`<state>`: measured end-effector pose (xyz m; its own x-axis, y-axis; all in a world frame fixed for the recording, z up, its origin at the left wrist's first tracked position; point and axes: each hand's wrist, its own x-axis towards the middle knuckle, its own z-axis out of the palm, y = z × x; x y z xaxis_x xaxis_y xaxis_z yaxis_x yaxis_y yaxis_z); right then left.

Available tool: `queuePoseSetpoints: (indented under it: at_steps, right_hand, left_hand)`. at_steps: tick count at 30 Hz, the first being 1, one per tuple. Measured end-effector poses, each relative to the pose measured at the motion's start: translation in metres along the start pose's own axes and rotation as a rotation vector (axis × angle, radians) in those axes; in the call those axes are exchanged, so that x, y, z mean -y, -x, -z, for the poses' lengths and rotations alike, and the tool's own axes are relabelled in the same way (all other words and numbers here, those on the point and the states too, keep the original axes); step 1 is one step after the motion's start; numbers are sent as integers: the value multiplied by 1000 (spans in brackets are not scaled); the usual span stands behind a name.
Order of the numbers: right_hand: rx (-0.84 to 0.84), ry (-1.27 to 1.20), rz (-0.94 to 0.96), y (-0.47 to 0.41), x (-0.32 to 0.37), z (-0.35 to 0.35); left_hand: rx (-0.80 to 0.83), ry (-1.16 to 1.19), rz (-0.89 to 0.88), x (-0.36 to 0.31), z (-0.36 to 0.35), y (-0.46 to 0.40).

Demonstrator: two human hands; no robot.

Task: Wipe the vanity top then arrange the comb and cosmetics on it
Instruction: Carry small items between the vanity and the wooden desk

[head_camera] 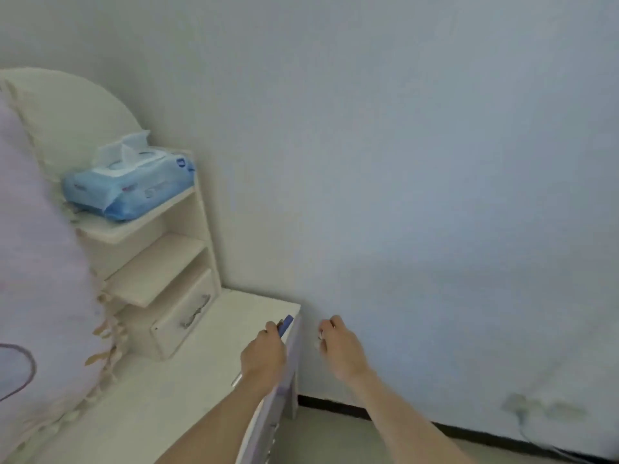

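The white vanity top (174,390) runs from the lower left to the wall. My left hand (263,354) rests at its right edge, fingers closed on a small blue object (284,324) whose blue end sticks out past them; a thin pale tip (236,380) shows near the wrist. My right hand (338,346) hovers off the vanity's right side, in front of the wall, fingers curled; something small and white may sit at the fingertips, too blurred to tell. No comb or other cosmetics show.
A white shelf unit (160,262) with a drawer stands on the vanity against the wall. A blue wet-wipe pack (130,185) with its lid up lies on the top shelf. A pale fringed cloth (40,262) covers the left. Wall outlet and cable (522,410) sit low right.
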<state>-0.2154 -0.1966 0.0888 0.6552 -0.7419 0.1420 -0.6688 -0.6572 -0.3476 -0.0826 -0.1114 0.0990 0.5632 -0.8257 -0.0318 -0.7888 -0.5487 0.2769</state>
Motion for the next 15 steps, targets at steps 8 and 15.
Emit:
queuePoseSetpoints:
  at_steps: [8, 15]
  right_hand:
    - [-360, 149, -549, 173, -179, 134]
    - [-521, 513, -904, 326, -299, 244]
  left_hand:
    - [138, 22, -610, -263, -45, 66]
    - [216, 166, -1033, -478, -76, 171]
